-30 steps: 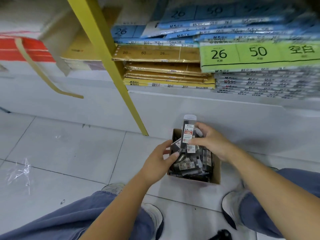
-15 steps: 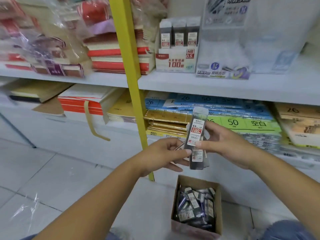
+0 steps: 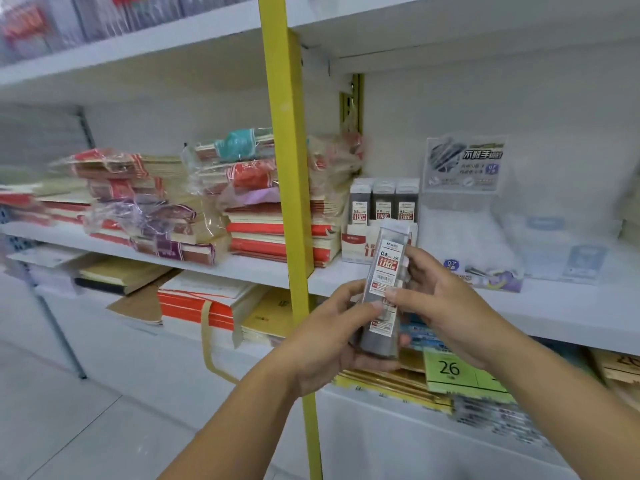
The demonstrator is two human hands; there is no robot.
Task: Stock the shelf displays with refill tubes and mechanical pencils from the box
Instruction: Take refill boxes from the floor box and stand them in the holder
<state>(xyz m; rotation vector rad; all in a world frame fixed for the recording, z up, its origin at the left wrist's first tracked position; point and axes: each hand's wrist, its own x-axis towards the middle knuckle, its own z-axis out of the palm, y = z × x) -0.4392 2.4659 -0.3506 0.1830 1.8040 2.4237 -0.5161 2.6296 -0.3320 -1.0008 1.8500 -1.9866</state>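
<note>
Whole frame is pretty smeared, so most print on the packs is unreadable. The white display box (image 3: pixel 358 244) on the middle shelf (image 3: pixel 554 308) is half hidden behind what's being held, and its front text is cut off. It holds three dark refill tubes (image 3: pixel 383 201) standing upright side by side. Right of it sits a clear plastic display stand (image 3: pixel 465 220) with a printed card on top; can't tell what's inside. Left of the yellow upright (image 3: pixel 287 202) are stacks of wrapped notebooks (image 3: pixel 273 233), all blurry.

The refill tube (image 3: pixel 383 271) is held up nearly upright, in front of that display box. The left hand (image 3: pixel 329 341) is curled round its lower end, which hides the bottom. The right hand (image 3: pixel 446 306) pinches the middle, thumb on the label. Both hands are clamped on it.
</note>
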